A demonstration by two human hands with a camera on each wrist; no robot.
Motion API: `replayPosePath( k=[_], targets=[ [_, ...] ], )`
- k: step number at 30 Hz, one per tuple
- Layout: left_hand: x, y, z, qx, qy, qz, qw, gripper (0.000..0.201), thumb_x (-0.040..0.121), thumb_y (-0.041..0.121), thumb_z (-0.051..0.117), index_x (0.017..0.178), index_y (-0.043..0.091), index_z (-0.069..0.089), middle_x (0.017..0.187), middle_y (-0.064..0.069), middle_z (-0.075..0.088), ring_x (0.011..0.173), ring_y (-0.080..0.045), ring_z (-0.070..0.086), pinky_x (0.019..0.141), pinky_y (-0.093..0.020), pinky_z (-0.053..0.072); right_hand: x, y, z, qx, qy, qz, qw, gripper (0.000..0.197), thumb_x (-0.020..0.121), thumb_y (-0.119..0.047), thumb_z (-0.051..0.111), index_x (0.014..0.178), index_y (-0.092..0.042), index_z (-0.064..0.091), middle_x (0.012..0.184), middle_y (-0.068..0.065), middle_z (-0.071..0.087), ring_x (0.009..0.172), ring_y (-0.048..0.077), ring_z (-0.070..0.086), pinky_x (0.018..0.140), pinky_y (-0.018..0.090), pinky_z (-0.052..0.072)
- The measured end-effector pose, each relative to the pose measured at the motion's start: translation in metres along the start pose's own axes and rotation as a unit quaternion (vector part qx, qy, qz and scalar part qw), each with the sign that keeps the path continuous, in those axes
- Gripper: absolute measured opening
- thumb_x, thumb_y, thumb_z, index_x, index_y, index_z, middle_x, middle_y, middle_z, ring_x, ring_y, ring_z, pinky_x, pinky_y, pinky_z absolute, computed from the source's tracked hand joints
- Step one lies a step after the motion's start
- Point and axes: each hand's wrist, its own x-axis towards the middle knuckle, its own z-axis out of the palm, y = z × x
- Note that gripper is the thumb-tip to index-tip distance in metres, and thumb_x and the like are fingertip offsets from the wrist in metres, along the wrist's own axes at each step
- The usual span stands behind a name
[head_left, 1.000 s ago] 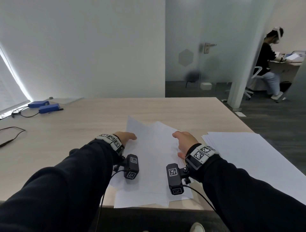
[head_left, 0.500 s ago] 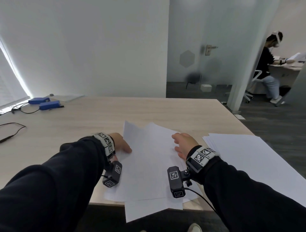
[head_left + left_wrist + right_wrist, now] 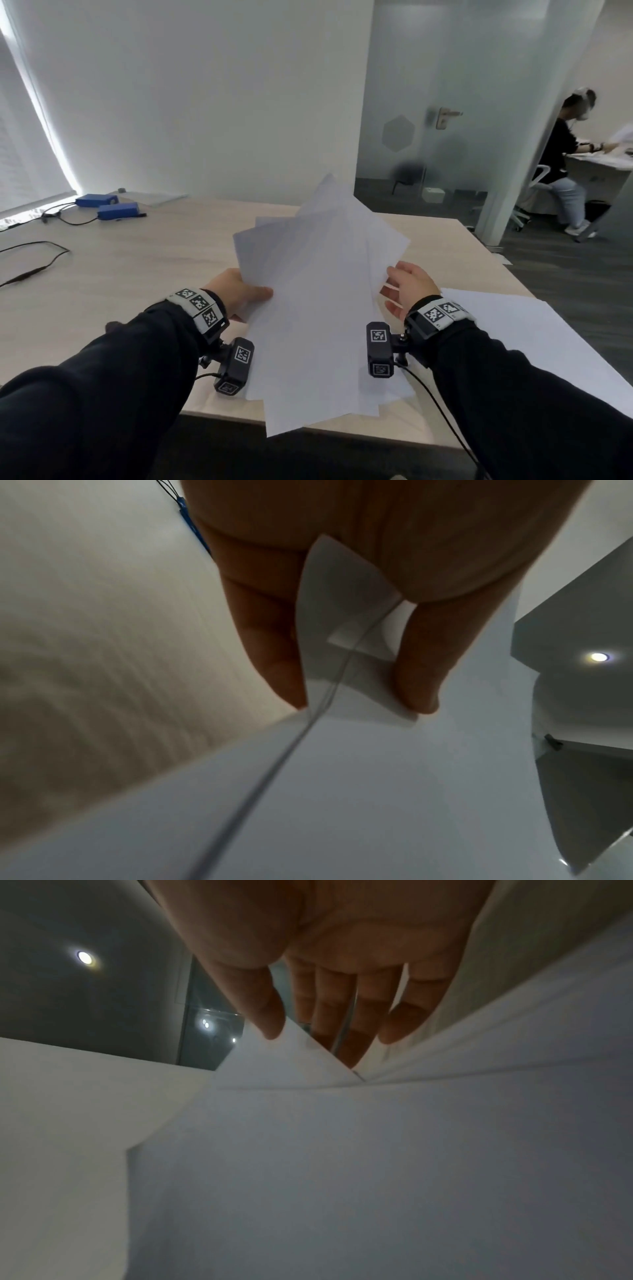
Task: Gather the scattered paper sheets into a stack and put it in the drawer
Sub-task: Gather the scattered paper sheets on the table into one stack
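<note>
A fanned bundle of white paper sheets [image 3: 318,301] is lifted off the wooden table [image 3: 137,274], its far end tilted up and its near end hanging past the front edge. My left hand [image 3: 253,294] pinches the bundle's left edge, thumb on top. In the left wrist view the paper sheets [image 3: 342,804] pass between the thumb and a finger of my left hand [image 3: 363,710]. My right hand [image 3: 394,287] lies at the right edge with straight fingers. The right wrist view shows a sheet corner [image 3: 287,1064] between thumb and fingers of my right hand [image 3: 308,1042]. No drawer is in view.
A second spread of white sheets [image 3: 513,342] lies on the table's right corner. Two blue boxes [image 3: 116,210] and a black cable [image 3: 34,267] sit far left. A frosted glass door [image 3: 428,137] stands behind, and another person [image 3: 561,164] sits at a desk back right.
The sheets lay flat under both hands, slid toward the near edge, and are now raised off the table. My left hand has moved from pressing them to pinching their left edge.
</note>
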Motion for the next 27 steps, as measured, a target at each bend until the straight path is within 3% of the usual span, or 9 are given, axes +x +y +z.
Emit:
replayPosePath(
  k=[2, 4, 9, 13, 20, 24, 27],
  targets=[
    [-0.001, -0.005, -0.002, -0.002, -0.016, -0.012, 1.0, 0.018, 0.083, 0.008, 0.076, 0.098, 0.012, 0.068, 0.101, -0.017, 0.073, 0.092, -0.038, 0.071, 0.083, -0.057, 0.058, 0.003, -0.004, 0.003, -0.024, 0.0, -0.023, 0.999, 0.006, 0.094, -0.017, 0.058, 0.099, -0.019, 0.062, 0.099, 0.008, 0.068, 0.075, 0.021, 0.067, 0.066, 0.033, 0.045],
    [-0.001, -0.01, -0.003, 0.003, -0.025, -0.022, 0.999, 0.021, 0.083, 0.01, 0.076, 0.102, 0.012, 0.068, 0.102, -0.015, 0.074, 0.093, -0.037, 0.072, 0.082, -0.056, 0.058, 0.008, -0.005, 0.005, -0.063, 0.014, -0.047, 0.997, 0.006, 0.094, -0.018, 0.058, 0.09, -0.02, 0.062, 0.099, 0.01, 0.069, 0.075, 0.023, 0.067, 0.067, 0.034, 0.048],
    [-0.002, -0.018, -0.001, -0.021, -0.043, -0.019, 0.999, 0.017, 0.087, 0.007, 0.071, 0.104, 0.009, 0.068, 0.096, -0.012, 0.076, 0.087, -0.032, 0.073, 0.074, -0.045, 0.061, 0.013, -0.012, -0.001, -0.11, 0.088, -0.08, 0.987, 0.022, 0.096, -0.019, 0.049, 0.115, -0.017, 0.06, 0.095, 0.012, 0.067, 0.085, 0.036, 0.07, 0.074, 0.046, 0.061],
    [-0.001, -0.017, 0.0, -0.046, -0.039, -0.016, 0.998, 0.013, 0.09, 0.008, 0.069, 0.102, 0.011, 0.067, 0.094, -0.011, 0.075, 0.082, -0.03, 0.073, 0.064, -0.038, 0.059, 0.019, -0.017, -0.011, -0.15, 0.118, -0.115, 0.975, 0.023, 0.096, -0.016, 0.044, 0.112, -0.015, 0.059, 0.089, 0.016, 0.062, 0.07, 0.032, 0.058, 0.073, 0.052, 0.061],
    [0.003, -0.018, 0.01, -0.084, -0.024, -0.022, 0.996, 0.007, 0.092, 0.006, 0.064, 0.097, 0.011, 0.065, 0.09, -0.012, 0.072, 0.079, -0.032, 0.069, 0.072, -0.041, 0.057, 0.016, -0.009, 0.004, -0.149, 0.036, -0.108, 0.982, 0.016, 0.098, -0.017, 0.047, 0.105, -0.019, 0.061, 0.083, 0.011, 0.062, 0.071, 0.028, 0.059, 0.072, 0.042, 0.059],
    [0.003, -0.024, 0.012, -0.072, -0.021, -0.015, 0.997, 0.01, 0.09, 0.008, 0.066, 0.1, 0.008, 0.066, 0.089, -0.014, 0.074, 0.074, -0.032, 0.07, 0.063, -0.037, 0.055, 0.017, -0.011, 0.01, -0.179, 0.029, -0.134, 0.974, 0.012, 0.098, -0.017, 0.05, 0.1, -0.017, 0.061, 0.071, 0.008, 0.055, 0.056, 0.022, 0.05, 0.055, 0.028, 0.052],
    [0.007, -0.025, 0.011, -0.089, -0.022, -0.009, 0.996, 0.009, 0.09, 0.005, 0.065, 0.099, 0.008, 0.067, 0.094, -0.015, 0.074, 0.076, -0.031, 0.069, 0.068, -0.038, 0.056, 0.024, -0.013, 0.004, -0.178, 0.061, -0.145, 0.971, 0.013, 0.098, -0.017, 0.051, 0.103, -0.014, 0.062, 0.065, 0.006, 0.054, 0.053, 0.021, 0.048, 0.059, 0.036, 0.053]
  ],
)
